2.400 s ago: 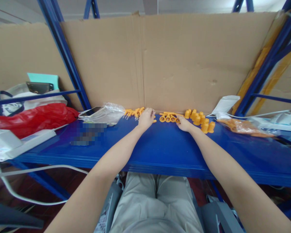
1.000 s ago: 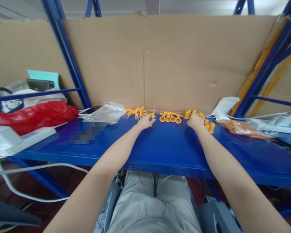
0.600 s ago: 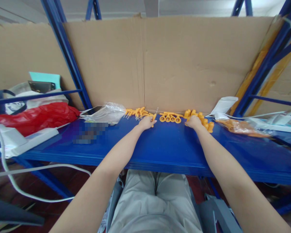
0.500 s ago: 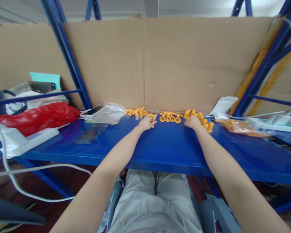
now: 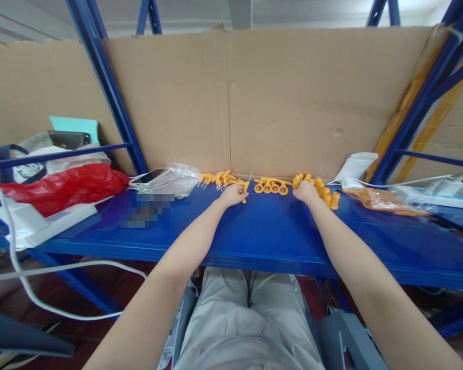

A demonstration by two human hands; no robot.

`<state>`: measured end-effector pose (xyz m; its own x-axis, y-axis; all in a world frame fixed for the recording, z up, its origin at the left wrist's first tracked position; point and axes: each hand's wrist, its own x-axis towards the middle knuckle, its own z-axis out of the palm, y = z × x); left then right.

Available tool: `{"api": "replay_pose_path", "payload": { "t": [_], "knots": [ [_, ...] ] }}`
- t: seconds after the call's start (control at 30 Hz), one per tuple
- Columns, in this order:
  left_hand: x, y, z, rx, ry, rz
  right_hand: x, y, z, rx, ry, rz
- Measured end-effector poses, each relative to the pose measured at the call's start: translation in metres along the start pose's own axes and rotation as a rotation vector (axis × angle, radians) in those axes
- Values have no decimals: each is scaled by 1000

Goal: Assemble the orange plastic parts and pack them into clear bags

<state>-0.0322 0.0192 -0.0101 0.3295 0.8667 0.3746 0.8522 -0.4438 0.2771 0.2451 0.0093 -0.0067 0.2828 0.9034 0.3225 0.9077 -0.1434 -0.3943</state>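
My left hand (image 5: 231, 195) is closed round a yellow corkscrew handle (image 5: 245, 191) whose silver spiral (image 5: 250, 176) points upward. Just behind that hand lies a heap of similar yellow corkscrew pieces (image 5: 218, 178) with metal spirals. Between my hands is a row of yellow pieces with round rings (image 5: 272, 187), lying side by side near the cardboard. My right hand (image 5: 305, 192) reaches into the left end of a cluster of yellow tube-like pieces (image 5: 326, 195). Its fingers are bent together at a yellow plastic piece, mostly hidden by the hand.
Cardboard (image 5: 285, 103) stands along the back of the blue table (image 5: 262, 236). On the left are a clear plastic bag (image 5: 181, 180), a red bag (image 5: 65, 190) and a white power strip (image 5: 61, 223). At right lies a bag of orange pieces (image 5: 386, 202) beside cables.
My right hand has shifted very slightly left and back at the tube-like pieces. The left hand keeps its hold on the corkscrew handle, nearly still. The view has moved a little.
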Motion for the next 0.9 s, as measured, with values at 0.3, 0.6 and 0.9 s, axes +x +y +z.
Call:
{"api": "replay_pose_path", "payload": {
  "t": [0.3,0.6,0.9],
  "knots": [
    [0,1,-7,-27,-64,23,-12,-22,-18,-17,76,-116],
    [-4,7,-7,-24,-42,62,-13,-27,-14,52,-24,-552],
    [-3,7,-1,13,20,167,-15,-30,-13,57,-43,-612]
  ]
}}
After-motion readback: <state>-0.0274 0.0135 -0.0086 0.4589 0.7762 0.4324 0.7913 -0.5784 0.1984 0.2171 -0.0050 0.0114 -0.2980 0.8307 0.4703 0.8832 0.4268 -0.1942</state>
